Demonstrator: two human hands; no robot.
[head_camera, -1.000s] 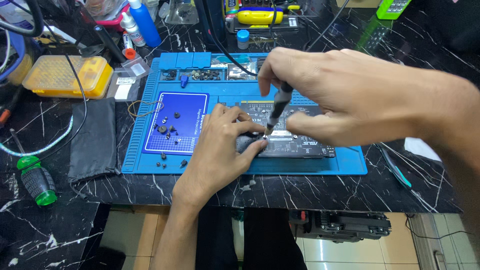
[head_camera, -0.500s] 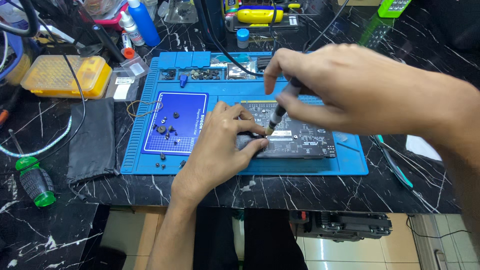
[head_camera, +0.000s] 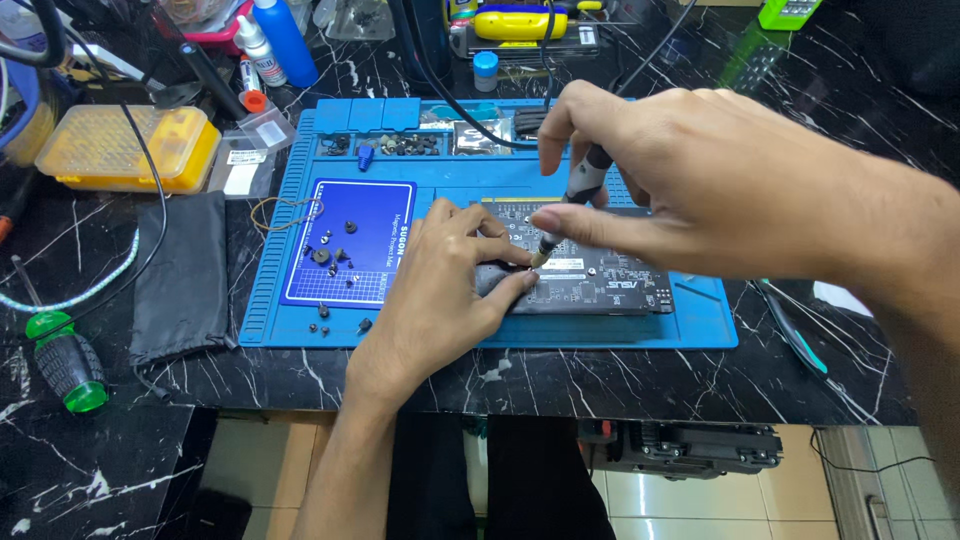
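Observation:
A black circuit board (head_camera: 600, 275) lies on a blue work mat (head_camera: 700, 320) in the head view. My left hand (head_camera: 435, 290) rests on the board's left end, fingers pinched at its edge. My right hand (head_camera: 690, 180) holds a slim grey screwdriver (head_camera: 580, 195) upright and slightly tilted, its tip down on the board just right of my left fingertips. Several small dark screws (head_camera: 330, 250) lie on a darker blue magnetic pad (head_camera: 375, 205) at the mat's left.
A yellow plastic case (head_camera: 125, 150) and a black pouch (head_camera: 180, 275) lie left of the mat. A green-handled screwdriver (head_camera: 65, 365) sits near the table's front left edge. Bottles (head_camera: 285, 40), cables and a yellow tool (head_camera: 520, 22) crowd the back. A teal-handled tool (head_camera: 800, 345) lies at the right.
My right hand has shifted slightly left and the screwdriver stands a little steeper on the board. My left hand stays on the board's left end.

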